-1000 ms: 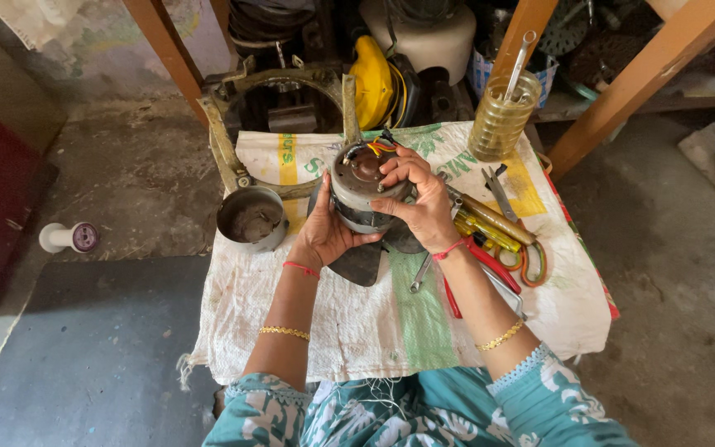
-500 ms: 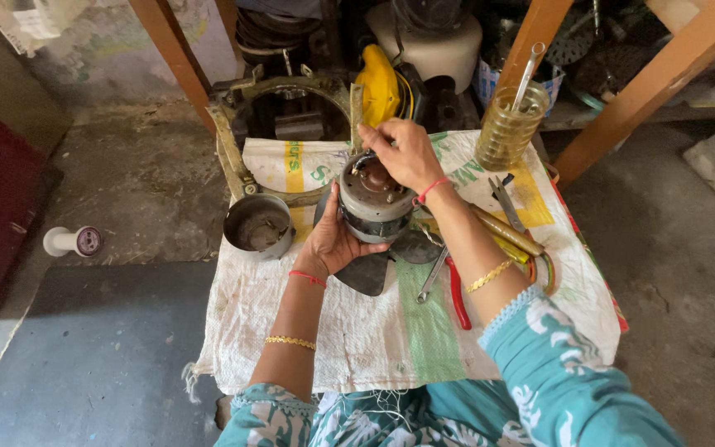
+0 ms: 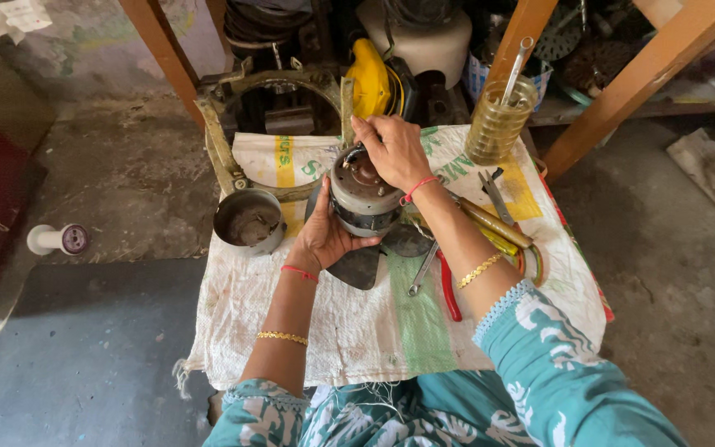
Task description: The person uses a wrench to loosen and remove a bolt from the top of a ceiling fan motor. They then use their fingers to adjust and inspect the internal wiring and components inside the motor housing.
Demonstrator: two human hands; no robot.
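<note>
Since half a sec ago, right hand (image 3: 395, 153) has slid onto the top of the motor (image 3: 363, 197), fingers draped over its far edge; a sec ago both hands wrapped its sides; motor itself sits abt same spot, mid-cloth. Left hand (image 3: 324, 236) cups the motor's near-left side w/ palm, thumb up along the body; so 2 hands, both closed on 1 motor, round grey metal w/ dark band, raised a bit over the white woven sack (image 3: 341, 331) covering the work surface.

Counts: 1 metal cup (image 3: 247, 220) left of motor, just beside left hand, dark residue inside, can't tell what; 1 clear ribbed jar (image 3: 498, 122) at far right of cloth, yellowish liquid in it w/ 1 stick or tube standing up; 1 spanner (image 3: 422, 269) near the right forearm; 1 red-handled pliers (image 3: 448, 285) next to it; other tools bunched under the forearm, no. unclear; 1 white thread spool (image 3: 58, 239) on the floor, well apart to the left; 1 metal ring frame (image 3: 279, 112) behind the cloth.
</note>
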